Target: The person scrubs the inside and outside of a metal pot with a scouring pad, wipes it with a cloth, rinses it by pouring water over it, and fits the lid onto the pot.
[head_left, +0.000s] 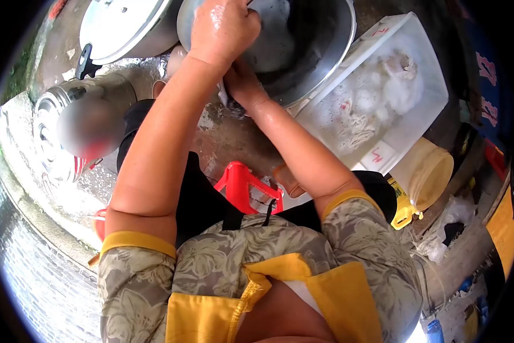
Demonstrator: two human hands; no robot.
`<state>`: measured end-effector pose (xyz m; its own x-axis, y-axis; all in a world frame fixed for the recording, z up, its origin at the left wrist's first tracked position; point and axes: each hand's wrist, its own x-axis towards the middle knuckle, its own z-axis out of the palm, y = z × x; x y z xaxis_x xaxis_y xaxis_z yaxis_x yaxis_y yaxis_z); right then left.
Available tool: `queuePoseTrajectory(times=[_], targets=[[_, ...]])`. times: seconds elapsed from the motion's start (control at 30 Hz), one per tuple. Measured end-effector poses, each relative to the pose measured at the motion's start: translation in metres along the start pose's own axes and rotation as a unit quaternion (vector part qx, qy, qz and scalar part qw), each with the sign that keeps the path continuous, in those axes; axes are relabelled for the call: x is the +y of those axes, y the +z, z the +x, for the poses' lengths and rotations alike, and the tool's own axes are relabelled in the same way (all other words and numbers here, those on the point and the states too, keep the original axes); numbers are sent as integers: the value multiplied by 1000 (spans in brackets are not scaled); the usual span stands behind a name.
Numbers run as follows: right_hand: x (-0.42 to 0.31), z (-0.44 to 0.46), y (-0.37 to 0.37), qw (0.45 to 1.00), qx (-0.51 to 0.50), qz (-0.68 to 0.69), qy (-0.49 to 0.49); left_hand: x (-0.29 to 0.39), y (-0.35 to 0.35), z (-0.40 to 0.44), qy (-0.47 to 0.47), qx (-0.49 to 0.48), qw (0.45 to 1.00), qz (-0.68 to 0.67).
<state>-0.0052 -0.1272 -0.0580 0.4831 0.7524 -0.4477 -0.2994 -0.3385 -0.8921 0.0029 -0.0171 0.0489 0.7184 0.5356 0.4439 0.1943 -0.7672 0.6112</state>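
Damp ground lies around the wide metal pot ahead, work seemingly unfinished, my left hand curled fist-like at it, my right hand too hidden to tell, sudsy cloths in the plastic tub.

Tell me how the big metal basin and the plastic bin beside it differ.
Shape: the metal basin is round, while the plastic bin is rectangular.
Look: the metal basin is grey and shiny; the plastic bin is whitish and see-through.
Overlap: the left hand hides part of the metal basin; no hand covers the plastic bin.
Both are open-topped.
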Motion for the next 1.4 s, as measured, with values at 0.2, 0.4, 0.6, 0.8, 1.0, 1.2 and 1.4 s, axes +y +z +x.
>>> queuePoseTrajectory(times=[0.2, 0.4, 0.6, 0.8, 1.0, 1.2, 1.4], targets=[[31, 34, -124, 724, -134, -677, 10, 11, -7, 2, -33, -53, 997, -45], [62, 18, -34, 946, -48, -304, -96, 4, -2, 11, -57, -36, 997, -24], [62, 48, -128, 741, -132, -656, -52, 6, -6, 0, -42, -67, 997, -6], [38, 159, -177, 379, -39, -877, -292, -2, -4, 1, -81, -48, 995, -34], [108, 141, -63, 724, 27, -674, -147, 4, 4, 14, -115, -53, 991, -43], [30, 90, 17, 986, -151, -49, -41, 4, 14, 18, -111, -50, 992, -13], [30, 23, -53, 978, -196, -35, -70, 14, 17, 24, -150, -47, 987, -15]])
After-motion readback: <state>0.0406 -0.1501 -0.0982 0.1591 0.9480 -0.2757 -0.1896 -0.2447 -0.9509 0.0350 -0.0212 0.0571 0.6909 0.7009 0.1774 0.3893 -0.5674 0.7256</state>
